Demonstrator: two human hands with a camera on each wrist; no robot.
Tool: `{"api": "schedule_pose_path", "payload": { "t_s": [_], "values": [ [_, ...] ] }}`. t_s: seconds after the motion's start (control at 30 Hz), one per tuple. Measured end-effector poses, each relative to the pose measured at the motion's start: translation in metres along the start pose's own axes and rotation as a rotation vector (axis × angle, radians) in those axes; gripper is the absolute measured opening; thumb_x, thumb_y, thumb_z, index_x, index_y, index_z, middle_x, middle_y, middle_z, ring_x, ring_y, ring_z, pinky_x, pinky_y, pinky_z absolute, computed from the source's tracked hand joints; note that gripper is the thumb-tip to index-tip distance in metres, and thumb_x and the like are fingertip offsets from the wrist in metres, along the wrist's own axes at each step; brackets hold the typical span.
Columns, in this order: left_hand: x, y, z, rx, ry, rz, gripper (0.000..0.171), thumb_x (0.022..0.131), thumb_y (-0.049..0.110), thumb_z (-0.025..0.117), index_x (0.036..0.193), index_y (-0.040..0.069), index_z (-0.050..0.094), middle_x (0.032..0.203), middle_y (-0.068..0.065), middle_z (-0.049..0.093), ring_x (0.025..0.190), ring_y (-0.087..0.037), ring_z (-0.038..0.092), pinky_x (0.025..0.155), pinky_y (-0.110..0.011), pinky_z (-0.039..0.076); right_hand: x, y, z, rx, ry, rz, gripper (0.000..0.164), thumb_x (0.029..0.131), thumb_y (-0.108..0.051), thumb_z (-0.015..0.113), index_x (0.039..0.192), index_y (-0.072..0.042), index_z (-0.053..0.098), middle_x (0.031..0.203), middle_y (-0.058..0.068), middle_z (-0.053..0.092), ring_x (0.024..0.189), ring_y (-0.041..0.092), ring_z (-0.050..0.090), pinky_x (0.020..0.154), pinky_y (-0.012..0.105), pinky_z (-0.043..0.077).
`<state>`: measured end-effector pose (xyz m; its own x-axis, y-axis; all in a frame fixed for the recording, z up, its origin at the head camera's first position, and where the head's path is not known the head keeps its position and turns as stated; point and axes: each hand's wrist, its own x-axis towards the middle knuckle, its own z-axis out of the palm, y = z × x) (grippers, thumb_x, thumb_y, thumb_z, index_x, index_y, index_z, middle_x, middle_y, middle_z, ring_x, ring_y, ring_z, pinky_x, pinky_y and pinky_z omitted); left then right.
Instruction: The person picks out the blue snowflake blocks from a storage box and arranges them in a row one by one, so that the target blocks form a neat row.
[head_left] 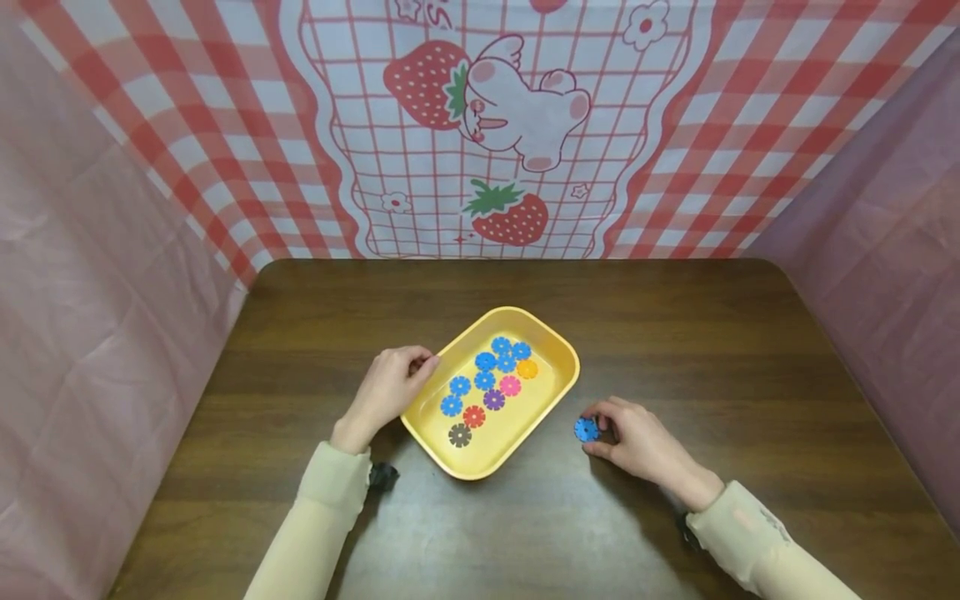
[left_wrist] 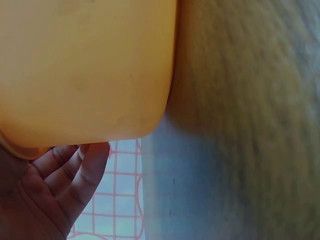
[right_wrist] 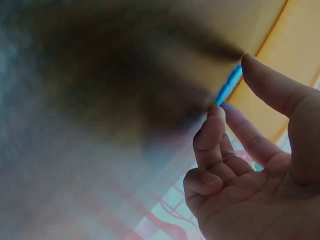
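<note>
A yellow plastic tray (head_left: 551,402) stands at an angle on the table, with snowflake building discs lying flat inside: several blue discs (head_left: 485,361) and single orange, pink, purple, red and dark discs (head_left: 460,435). My left hand (head_left: 390,387) holds the tray's left rim. In the left wrist view its fingers (left_wrist: 82,175) lie against the outer wall (left_wrist: 85,75). Right of the tray, my right hand (head_left: 637,437) pinches a blue snowflake disc (head_left: 586,429) between thumb and fingers. The right wrist view shows this blue disc (right_wrist: 229,85) edge-on, low over the table.
The brown wooden table (head_left: 675,333) stretches out around the tray. A red-and-white checked cloth (head_left: 517,125) with strawberries hangs behind its far edge. Pink cloths hang on the left (head_left: 90,250) and right (head_left: 870,208).
</note>
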<state>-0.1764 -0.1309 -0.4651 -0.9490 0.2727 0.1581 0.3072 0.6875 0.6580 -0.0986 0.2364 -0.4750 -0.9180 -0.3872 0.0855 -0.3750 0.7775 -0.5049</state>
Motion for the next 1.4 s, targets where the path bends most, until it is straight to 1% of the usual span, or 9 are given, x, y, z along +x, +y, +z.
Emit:
{"api": "schedule_pose_path", "payload": {
  "t_s": [0.13,0.33,0.5,0.67,0.83,0.97,1.1,1.3,1.4],
  "values": [
    [0.000,0.000,0.000,-0.002,0.005,0.013,0.019,0.098,0.022,0.066,0.099,0.005,0.075,0.084,-0.003,0.069,0.066,-0.014,0.055,0.062,-0.030,0.048,0.003,-0.004,-0.008,-0.029,0.001,-0.018,0.035,0.075,-0.019,0.089,0.103,-0.010,0.072,0.083,-0.005,0.057,0.072,0.010,0.052,0.063,0.028,0.045],
    [0.000,0.001,0.001,0.000,0.004,0.010,0.020,0.098,0.022,0.066,0.099,0.005,0.075,0.084,-0.003,0.069,0.066,-0.014,0.055,0.061,-0.030,0.048,0.014,-0.015,-0.032,-0.005,0.014,-0.014,0.038,0.077,-0.017,0.088,0.107,-0.003,0.070,0.085,0.002,0.061,0.064,0.012,0.048,0.057,0.026,0.042],
    [0.000,0.001,0.000,-0.001,0.007,0.011,0.020,0.098,0.022,0.066,0.099,0.005,0.075,0.084,-0.003,0.069,0.065,-0.014,0.055,0.061,-0.030,0.048,0.031,-0.024,-0.050,-0.015,0.025,-0.024,0.038,0.076,-0.017,0.088,0.108,-0.003,0.071,0.085,0.003,0.061,0.063,0.012,0.046,0.055,0.026,0.042],
    [0.001,0.002,-0.001,-0.004,0.008,0.020,0.019,0.098,0.021,0.066,0.100,0.004,0.075,0.085,-0.004,0.070,0.066,-0.013,0.055,0.062,-0.030,0.048,0.053,-0.030,-0.055,-0.002,0.033,-0.054,0.037,0.076,-0.016,0.088,0.106,-0.002,0.071,0.083,0.001,0.059,0.063,0.013,0.046,0.056,0.027,0.042],
    [0.001,0.001,0.000,-0.004,0.004,0.017,0.019,0.098,0.022,0.065,0.099,0.005,0.075,0.085,-0.004,0.070,0.066,-0.014,0.056,0.061,-0.030,0.048,0.077,-0.034,-0.050,0.081,-0.009,-0.064,0.037,0.077,-0.013,0.087,0.107,0.002,0.070,0.083,0.008,0.064,0.064,0.015,0.050,0.058,0.029,0.045],
    [0.000,0.000,0.001,-0.001,0.007,0.021,0.020,0.099,0.022,0.065,0.098,0.005,0.075,0.084,-0.004,0.070,0.066,-0.013,0.056,0.062,-0.030,0.049,0.100,-0.036,-0.042,0.138,-0.025,-0.077,0.035,0.077,-0.011,0.086,0.105,0.002,0.070,0.083,0.009,0.065,0.070,0.017,0.054,0.065,0.031,0.047],
    [0.001,0.000,0.002,-0.002,0.009,0.022,0.019,0.098,0.022,0.066,0.098,0.005,0.075,0.085,-0.004,0.070,0.066,-0.013,0.056,0.062,-0.030,0.049,0.120,-0.038,-0.032,0.187,-0.051,-0.079,0.035,0.077,-0.010,0.086,0.105,0.003,0.070,0.083,0.011,0.066,0.072,0.018,0.056,0.068,0.033,0.049],
    [0.001,0.000,0.002,0.003,0.009,0.016,0.019,0.098,0.022,0.066,0.097,0.005,0.075,0.084,-0.003,0.069,0.065,-0.013,0.056,0.061,-0.030,0.049,0.141,-0.044,-0.015,0.187,-0.089,-0.101,0.037,0.078,-0.008,0.085,0.108,0.007,0.069,0.086,0.016,0.067,0.074,0.021,0.058,0.071,0.034,0.050],
    [0.001,0.000,0.002,0.006,0.011,0.015,0.019,0.098,0.022,0.066,0.097,0.005,0.075,0.084,-0.003,0.069,0.066,-0.013,0.056,0.061,-0.029,0.049,0.148,-0.050,-0.007,0.166,-0.097,-0.112,0.036,0.078,-0.006,0.084,0.108,0.007,0.069,0.088,0.016,0.068,0.073,0.017,0.058,0.070,0.031,0.050]
  ]
}}
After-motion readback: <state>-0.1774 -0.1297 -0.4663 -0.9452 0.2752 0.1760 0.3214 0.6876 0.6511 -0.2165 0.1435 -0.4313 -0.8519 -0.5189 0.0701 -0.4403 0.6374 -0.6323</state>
